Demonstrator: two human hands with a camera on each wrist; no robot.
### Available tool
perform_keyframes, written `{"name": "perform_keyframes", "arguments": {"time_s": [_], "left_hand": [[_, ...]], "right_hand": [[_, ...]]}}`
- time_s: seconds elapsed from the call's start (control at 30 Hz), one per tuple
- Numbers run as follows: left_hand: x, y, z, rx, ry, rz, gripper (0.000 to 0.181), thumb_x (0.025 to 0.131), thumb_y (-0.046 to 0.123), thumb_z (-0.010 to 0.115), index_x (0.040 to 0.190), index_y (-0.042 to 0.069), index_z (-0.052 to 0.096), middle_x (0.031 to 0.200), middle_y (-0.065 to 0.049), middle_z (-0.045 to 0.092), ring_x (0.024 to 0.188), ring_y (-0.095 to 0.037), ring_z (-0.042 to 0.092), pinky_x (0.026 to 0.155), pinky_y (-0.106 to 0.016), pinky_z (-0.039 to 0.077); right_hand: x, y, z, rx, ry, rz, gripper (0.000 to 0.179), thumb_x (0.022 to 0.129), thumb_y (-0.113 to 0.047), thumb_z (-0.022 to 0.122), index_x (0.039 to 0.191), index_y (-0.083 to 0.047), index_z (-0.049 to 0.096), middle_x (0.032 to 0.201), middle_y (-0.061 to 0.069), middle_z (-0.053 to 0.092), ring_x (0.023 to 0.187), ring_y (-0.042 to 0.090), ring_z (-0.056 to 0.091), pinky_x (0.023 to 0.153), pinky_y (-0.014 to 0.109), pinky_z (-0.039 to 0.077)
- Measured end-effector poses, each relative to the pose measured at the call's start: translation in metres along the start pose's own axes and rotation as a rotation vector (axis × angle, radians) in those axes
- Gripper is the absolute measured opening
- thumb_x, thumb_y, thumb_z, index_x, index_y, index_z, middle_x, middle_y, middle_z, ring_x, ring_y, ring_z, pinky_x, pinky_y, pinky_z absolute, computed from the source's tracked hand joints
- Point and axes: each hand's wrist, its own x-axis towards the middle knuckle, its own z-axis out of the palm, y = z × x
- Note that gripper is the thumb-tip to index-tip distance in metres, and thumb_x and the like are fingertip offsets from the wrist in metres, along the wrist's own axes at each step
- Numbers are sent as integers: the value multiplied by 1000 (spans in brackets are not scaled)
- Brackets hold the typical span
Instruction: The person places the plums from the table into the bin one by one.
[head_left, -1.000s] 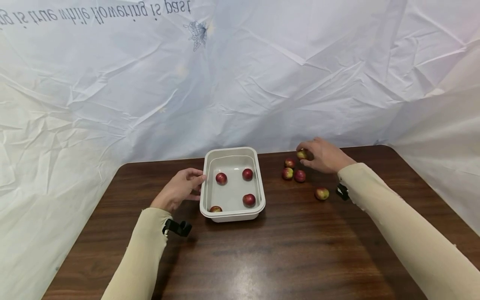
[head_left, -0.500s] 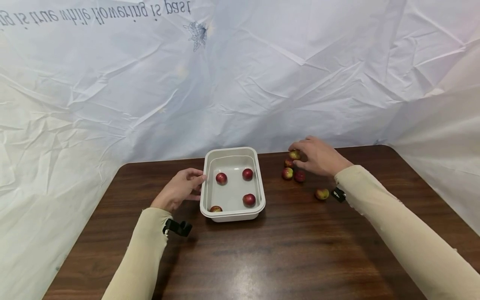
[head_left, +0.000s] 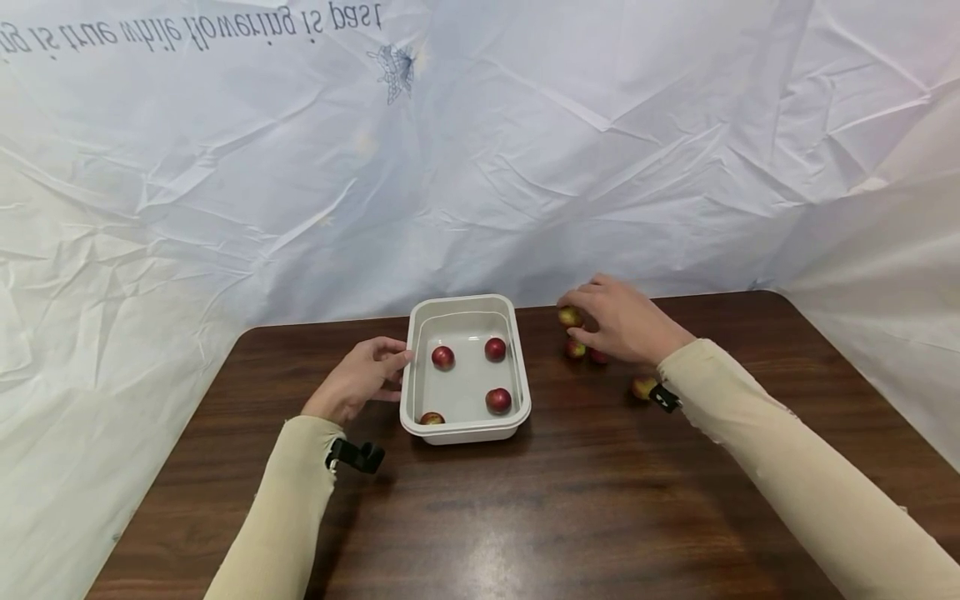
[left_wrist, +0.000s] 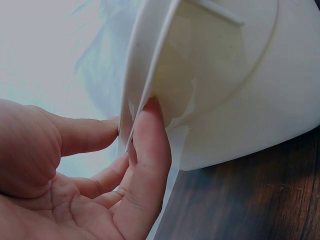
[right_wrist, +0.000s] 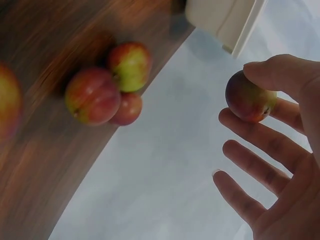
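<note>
A white plastic tub [head_left: 468,432] stands near the far table edge, with several red plums inside, one of them a red plum [head_left: 498,401] at the front right. My left hand [head_left: 358,379] pinches its left rim; in the left wrist view the thumb and a finger [left_wrist: 151,150] lie on either side of the rim. To the tub's right, my right hand [head_left: 626,323] holds a red-and-yellow plum [right_wrist: 249,97] between thumb and fingers, above the table. Under it lie several more plums, including a yellow-green and red plum [right_wrist: 131,67], partly hidden by the hand in the head view.
A single plum [head_left: 642,388] lies closer to me, beside the black right wrist strap [head_left: 664,398]. Behind the dark wooden table [head_left: 480,517] hangs a wrinkled white cloth [head_left: 525,167], which also covers both sides.
My right hand, with the plum in its grip, has moved left across the loose plums, a little toward the tub. The left hand and the tub have stayed in place.
</note>
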Motion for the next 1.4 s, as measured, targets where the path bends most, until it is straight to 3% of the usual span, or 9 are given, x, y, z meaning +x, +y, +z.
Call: {"name": "perform_keyframes", "arguments": {"time_s": [0.27,0.6,1.17,1.4], "left_hand": [[1,-1,0,-5,2,1,44,108,25,54,144,1,46,130,-18,57,102,-24,64,84,-39,63],[0,-2,0,-6,8,4,43,108,25,54,143,1,47,129,-18,58,101,-24,64,83,-39,63],[0,-1,1,-3,8,-3,43,108,26,54,143,2,47,130,-19,57,102,-25,64,84,-40,64],[-1,-1,1,3,10,-6,43,108,27,54,143,2,47,129,-18,57,104,-25,63,84,-40,63]], "right_hand": [[0,-18,0,-5,35,-47,35,95,-28,74,128,-16,67,118,3,70,115,26,59,95,46,52],[2,-38,0,-6,91,-124,33,93,-23,75,123,-12,70,114,5,73,112,27,61,96,47,52],[5,-70,19,20,77,-218,29,93,-23,75,120,-14,72,110,0,68,107,20,59,99,41,52],[10,-81,23,13,47,-251,33,94,-25,75,125,-14,70,117,1,70,112,21,59,100,41,52]]}}
